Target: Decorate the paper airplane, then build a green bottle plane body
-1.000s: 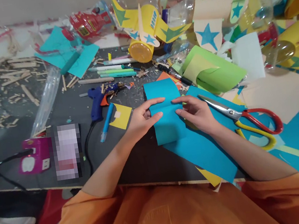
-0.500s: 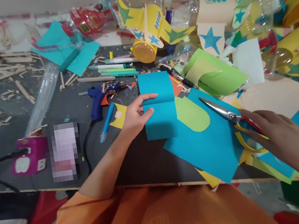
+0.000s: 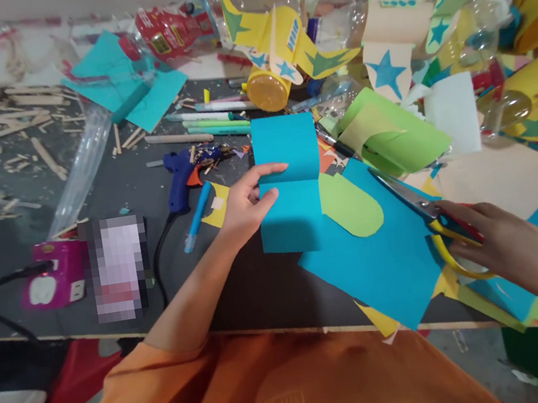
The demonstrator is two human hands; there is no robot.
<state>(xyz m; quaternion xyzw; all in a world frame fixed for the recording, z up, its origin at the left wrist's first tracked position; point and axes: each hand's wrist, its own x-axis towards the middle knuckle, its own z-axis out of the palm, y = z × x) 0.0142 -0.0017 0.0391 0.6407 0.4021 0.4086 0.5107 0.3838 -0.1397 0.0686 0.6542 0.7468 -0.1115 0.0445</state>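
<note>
My left hand (image 3: 253, 200) pinches the left edge of a folded piece of blue paper (image 3: 294, 218), its crease running across the middle. At the right, my right hand (image 3: 494, 235) is closed around the handles of the scissors (image 3: 432, 209), one red and one yellow. Their blades look closed and point up-left over a large blue sheet (image 3: 382, 279). A green rounded paper piece (image 3: 353, 206) lies on that sheet, right beside the folded paper.
A blue glue gun (image 3: 182, 177), a blue marker (image 3: 198, 217) and a phone with a blurred screen (image 3: 118, 268) lie to the left, near a purple power box (image 3: 52, 274). Behind stand a yellow paper-covered bottle rocket (image 3: 272, 53) and a curled green sheet (image 3: 390, 133). Wood sticks (image 3: 8, 112) litter the far left.
My right hand has left the blue paper and closed on the scissors' handles. The green rounded piece has come into view. My left hand keeps hold of the paper, now opened flatter.
</note>
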